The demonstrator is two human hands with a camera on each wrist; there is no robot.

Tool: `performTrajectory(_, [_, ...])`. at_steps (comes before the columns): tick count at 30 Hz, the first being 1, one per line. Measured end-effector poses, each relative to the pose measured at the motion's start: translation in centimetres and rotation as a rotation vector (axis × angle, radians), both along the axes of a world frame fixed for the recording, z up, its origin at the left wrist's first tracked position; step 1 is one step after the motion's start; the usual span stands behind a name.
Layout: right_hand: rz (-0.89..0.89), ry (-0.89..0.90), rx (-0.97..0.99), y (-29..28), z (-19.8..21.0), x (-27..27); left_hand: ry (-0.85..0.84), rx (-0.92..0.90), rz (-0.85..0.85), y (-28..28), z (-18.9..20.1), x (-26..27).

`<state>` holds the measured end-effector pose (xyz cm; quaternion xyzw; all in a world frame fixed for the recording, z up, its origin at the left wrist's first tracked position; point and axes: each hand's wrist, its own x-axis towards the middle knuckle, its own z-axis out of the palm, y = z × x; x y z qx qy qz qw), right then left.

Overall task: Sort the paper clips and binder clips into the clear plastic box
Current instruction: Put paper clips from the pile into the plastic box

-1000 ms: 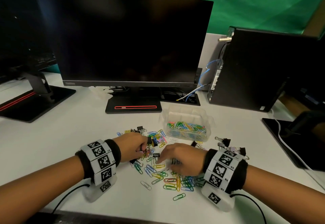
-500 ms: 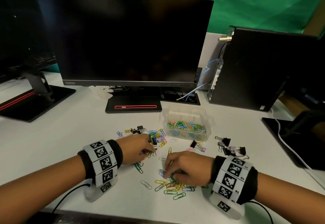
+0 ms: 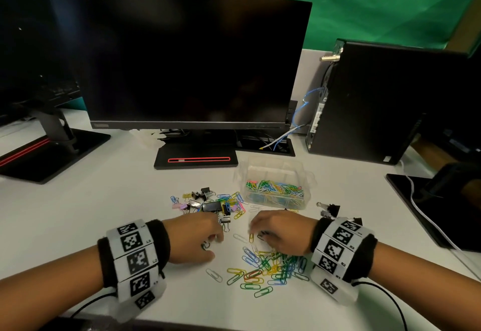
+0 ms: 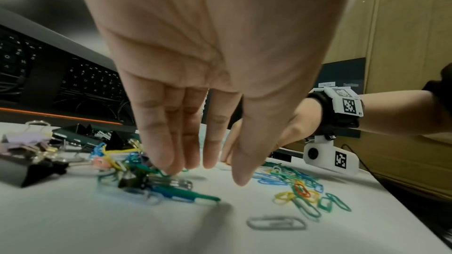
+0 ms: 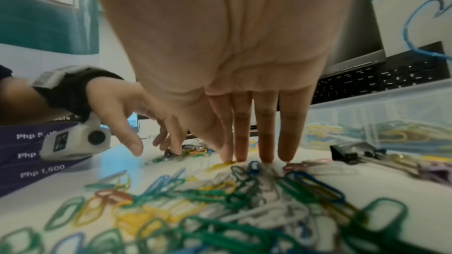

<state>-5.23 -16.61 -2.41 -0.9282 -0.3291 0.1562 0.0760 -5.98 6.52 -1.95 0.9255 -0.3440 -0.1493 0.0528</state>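
Both hands lie flat on the desk among loose clips.

The right hand (image 5: 220, 49) presses straight fingers on the paper clips (image 3: 263, 268); the left hand (image 4: 210, 49) touches clips with straight fingers too, holding nothing. Binder clips (image 3: 208, 203) lie just beyond the left hand, the clear plastic box (image 3: 276, 187) beyond the right hand on the desk (image 3: 104, 200).

A dark monitor (image 3: 182, 57) stands beside a black computer tower (image 3: 377, 101).
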Motion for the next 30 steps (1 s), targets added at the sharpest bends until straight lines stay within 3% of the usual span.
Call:
performTrajectory(6, [-0.044, -0.015, 0.014, -0.6, 0.4, 0.7, 0.005, 0.026, -0.024, 0.8, -0.7, -2.1])
performTrajectory(14, [-0.113, -0.025, -0.071, 0.0, 0.3, 1.4, 0.028, -0.081, -0.064, -0.8, -0.5, -2.8])
performTrajectory(21, [-0.077, 0.009, 0.052, -1.6, 0.5, -0.6, 0.002, -0.003, 0.011, -0.4, -0.3, -1.8])
performTrajectory(30, [-0.114, 0.045, 0.007, -3.7, 2.6, -2.7, 0.065, -0.011, 0.012, -0.9, -0.5, -1.4])
